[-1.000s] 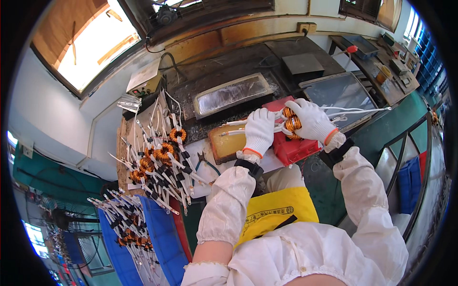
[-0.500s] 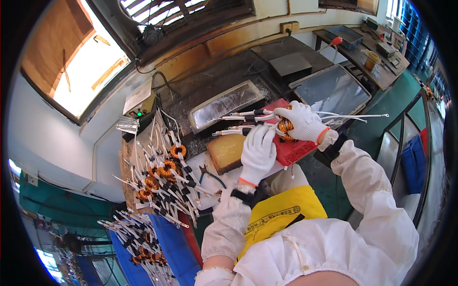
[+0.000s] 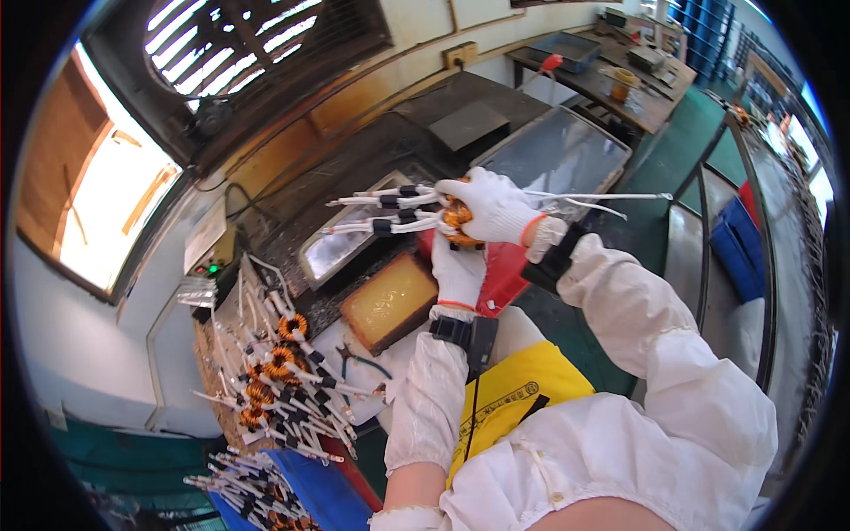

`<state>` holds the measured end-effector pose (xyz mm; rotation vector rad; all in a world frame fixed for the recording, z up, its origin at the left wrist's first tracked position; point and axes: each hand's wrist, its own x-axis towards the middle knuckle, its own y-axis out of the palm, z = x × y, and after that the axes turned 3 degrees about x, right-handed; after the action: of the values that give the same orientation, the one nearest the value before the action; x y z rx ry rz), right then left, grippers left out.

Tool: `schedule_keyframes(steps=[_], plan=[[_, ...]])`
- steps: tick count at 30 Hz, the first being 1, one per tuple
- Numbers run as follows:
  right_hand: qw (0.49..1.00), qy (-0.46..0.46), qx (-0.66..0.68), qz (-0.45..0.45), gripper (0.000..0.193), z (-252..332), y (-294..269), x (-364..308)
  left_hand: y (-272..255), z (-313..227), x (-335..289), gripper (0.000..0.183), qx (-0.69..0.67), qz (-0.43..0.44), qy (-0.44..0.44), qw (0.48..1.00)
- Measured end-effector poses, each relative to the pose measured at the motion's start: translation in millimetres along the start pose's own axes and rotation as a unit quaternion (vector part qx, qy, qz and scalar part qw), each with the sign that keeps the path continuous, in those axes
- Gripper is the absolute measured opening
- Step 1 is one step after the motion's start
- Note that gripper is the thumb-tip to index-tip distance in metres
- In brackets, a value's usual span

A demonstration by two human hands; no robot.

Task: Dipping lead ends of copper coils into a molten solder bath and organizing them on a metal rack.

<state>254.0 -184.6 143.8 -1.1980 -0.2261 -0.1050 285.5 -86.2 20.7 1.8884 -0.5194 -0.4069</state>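
A copper-wound ring coil (image 3: 457, 223) is held up above the red block (image 3: 503, 276). My right hand (image 3: 498, 209), in a white glove, wraps over its top and right side. From below, my gloved left hand (image 3: 458, 276) grips the same coil, its fingertips partly hidden behind the windings. White leads (image 3: 354, 228) with black sleeves and metal lugs stick out to the left, over the metal-filled tray (image 3: 323, 257). Thinner white leads (image 3: 611, 196) extend to the right. Just left of my left hand sits a rectangular container with an amber-yellow filling (image 3: 390, 305).
Several more coils with white leads (image 3: 283, 363) are heaped at the bench's left, beside pliers (image 3: 361, 361). More lie in a blue bin (image 3: 310, 482) below. A box with a green light (image 3: 211, 257) stands by the wall. A flat metal-topped tray (image 3: 567, 150) is at the right.
The coil has been lifted off the red block and shifted left. My left hand has moved from the leads to beneath the coil. The head view has turned right.
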Motion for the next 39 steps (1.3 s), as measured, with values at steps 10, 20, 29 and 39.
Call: schedule_keyframes(steps=[10, 20, 29, 39], plan=[[0.998, 0.062, -0.014, -0.015, 0.054, -32, 9, 19, -6, 35, 61, 0.042, -0.159, 0.063, -0.045, 0.984], [0.994, 0.086, -0.066, 0.035, 0.061, -31, 32, 38, -11, 24, 58, 0.045, -0.214, 0.032, -0.036, 0.976], [0.996, 0.082, -0.003, 0.025, 0.057, -31, 22, 30, -9, 26, 54, 0.042, -0.123, 0.038, -0.033, 0.991], [0.995, 0.096, 0.018, 0.016, 0.041, -15, 23, 38, -12, 3, 41, 0.053, 0.098, -0.045, -0.042, 0.993]])
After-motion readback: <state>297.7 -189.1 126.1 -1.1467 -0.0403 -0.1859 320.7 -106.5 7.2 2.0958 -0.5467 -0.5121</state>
